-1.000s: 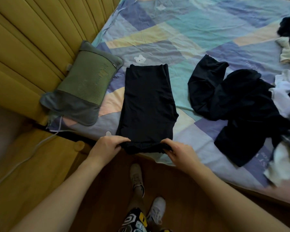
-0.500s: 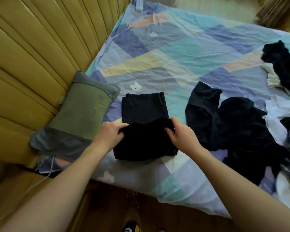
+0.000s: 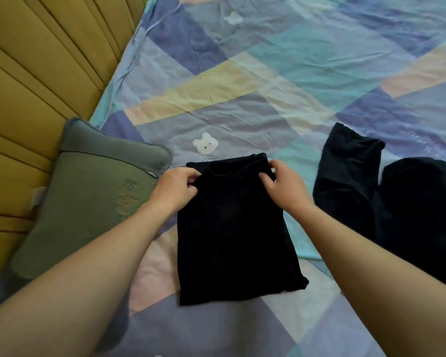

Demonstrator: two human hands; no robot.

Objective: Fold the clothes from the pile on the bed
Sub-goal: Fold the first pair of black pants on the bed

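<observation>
Fingers [image 3: 193,179] of the left hand [image 3: 174,190] are curled in and pinching the top left corner of the black garment [image 3: 236,233], thumb on top of the cloth. Over on the other side, the right hand [image 3: 285,188] does the same job: its fingers [image 3: 265,177] clamp the top right corner, thumb up near the far edge. Both forearms reach in from the near edge of the bed [image 3: 268,94].

The black garment lies flat on the bed as a folded rectangle, its upper layer brought almost level with the far edge of the layer beneath, where a thin strip peeks out. It sits near the bed's left edge, just below a white bear patch [image 3: 205,143] printed on the patchwork sheet.

Just left of it, a green pillow [image 3: 98,197] leans against the yellow padded headboard [image 3: 36,73]. To the right, apart from the folded piece, a dark pile of clothes [image 3: 386,202] sprawls toward the right edge.
</observation>
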